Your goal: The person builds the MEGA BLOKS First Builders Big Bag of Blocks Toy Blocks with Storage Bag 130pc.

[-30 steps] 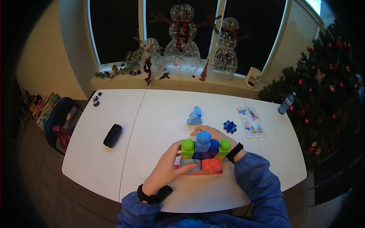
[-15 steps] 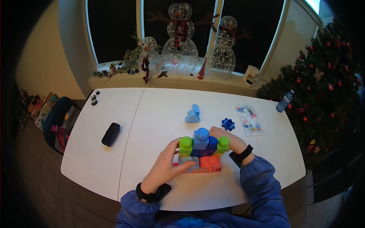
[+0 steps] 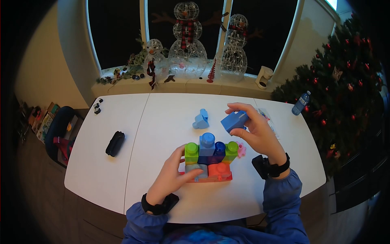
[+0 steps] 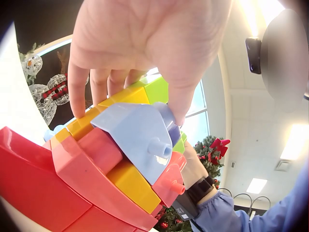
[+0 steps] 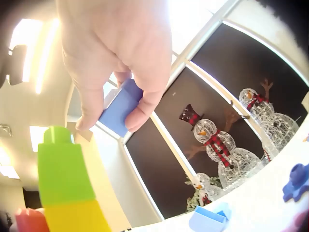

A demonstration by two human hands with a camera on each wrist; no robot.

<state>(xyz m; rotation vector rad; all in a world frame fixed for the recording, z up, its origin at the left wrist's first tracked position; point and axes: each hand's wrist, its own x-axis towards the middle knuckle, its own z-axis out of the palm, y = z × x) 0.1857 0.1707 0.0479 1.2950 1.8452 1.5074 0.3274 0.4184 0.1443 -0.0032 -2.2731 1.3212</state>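
Observation:
A toy block structure [image 3: 219, 151] of red, grey-blue, yellow, green and blue blocks stands near the front of the white table. My left hand [image 3: 168, 181] grips its left side, thumb in front over the grey-blue block [image 4: 133, 130] and fingers behind. My right hand [image 3: 260, 136], raised behind and right of the structure, pinches a blue block [image 3: 234, 121] between thumb and fingers. A pink gear-shaped piece [image 3: 241, 149] shows just right of the structure. Farther back lies a light blue piece [image 3: 201, 119]. The dark blue gear-shaped piece [image 5: 297, 183] is mostly hidden behind my right hand in the head view.
On the table's left part lies a black case [image 3: 115, 143], with small dark items [image 3: 97, 106] at the far left corner. A picture sheet [image 3: 266, 116], partly covered by my right hand, lies at the back right. A water bottle [image 3: 301, 103] stands at the right edge.
My right hand has moved from behind the structure up and to the right, and a blue block now shows in its fingers. The pink piece has come into sight. My left hand keeps its grip.

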